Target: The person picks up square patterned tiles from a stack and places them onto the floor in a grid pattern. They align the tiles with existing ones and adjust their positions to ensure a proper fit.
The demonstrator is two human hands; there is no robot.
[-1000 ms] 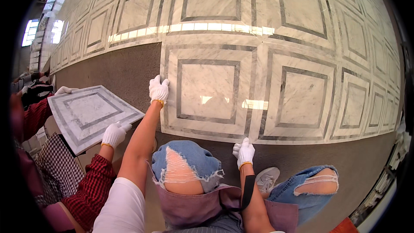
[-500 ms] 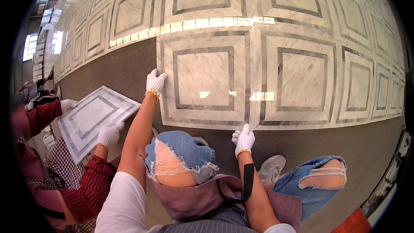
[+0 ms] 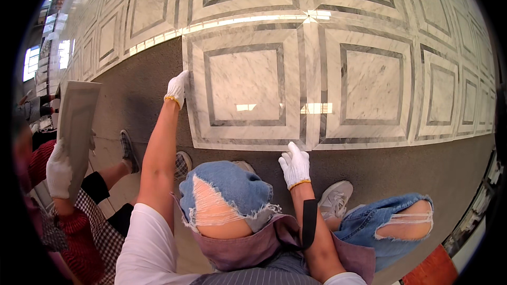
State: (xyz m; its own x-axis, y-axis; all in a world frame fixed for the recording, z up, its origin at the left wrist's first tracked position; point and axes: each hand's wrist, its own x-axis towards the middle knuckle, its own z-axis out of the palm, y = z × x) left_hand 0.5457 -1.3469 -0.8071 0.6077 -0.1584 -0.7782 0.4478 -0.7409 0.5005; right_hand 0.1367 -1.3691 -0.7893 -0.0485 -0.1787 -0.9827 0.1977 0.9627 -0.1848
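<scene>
A square white marble tile [image 3: 244,84] with a dark grey inlaid frame lies flat in front of me, against similar tiles at its far and right sides. My left hand [image 3: 177,88], in a white knit glove, is closed at the tile's left edge, fingertips against it. At the near edge, close to the right corner, my right hand [image 3: 296,167] in a matching glove has its fingers bent and one fingertip touching the edge. The undersides of both hands' fingers are hidden. To the right is the adjoining framed tile [image 3: 372,87].
On my left a co-worker's gloved hand [image 3: 59,171] holds another framed tile [image 3: 79,121] nearly on edge. Dark grey floor [image 3: 140,84] borders the laid tiles. My right shoe [image 3: 336,198] stands near their front edge. An orange-red object [image 3: 430,268] lies at lower right.
The co-worker's tile has swung from lying slanted to nearly upright and moved left. My hands stay at the same tile's edges, the right slightly farther left. The view has shifted slightly.
</scene>
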